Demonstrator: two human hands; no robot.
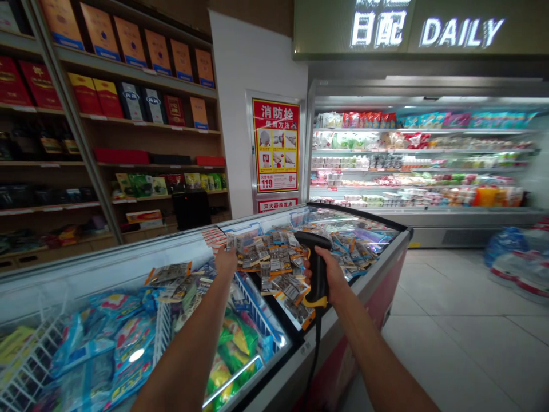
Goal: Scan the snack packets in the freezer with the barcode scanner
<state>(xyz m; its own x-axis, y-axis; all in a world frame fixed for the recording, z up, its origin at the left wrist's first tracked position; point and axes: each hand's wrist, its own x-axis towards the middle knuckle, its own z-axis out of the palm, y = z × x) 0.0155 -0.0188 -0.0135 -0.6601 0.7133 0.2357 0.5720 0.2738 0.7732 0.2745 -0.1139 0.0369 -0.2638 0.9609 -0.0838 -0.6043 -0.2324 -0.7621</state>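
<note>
My right hand (328, 274) is wrapped round the grip of a black and yellow barcode scanner (318, 272), its cord hanging down in front of the freezer. The scanner is above many small printed packets (281, 252) piled over the freezer's glass top. My left hand (226, 262) reaches to the left end of that pile, with its fingers closed on a small packet (231, 242); the fingertips are partly hidden. More packets (170, 277) lie to the left of my left forearm, over the blue bags.
The chest freezer (397, 257) holds blue bags (132, 355) and green bags (234, 337) among white wire baskets (28, 366). Shelves of boxes (156, 51) stand left, a refrigerated display (429, 217) behind. Bottle packs (521, 274) sit on the tiled floor (450, 309) at right.
</note>
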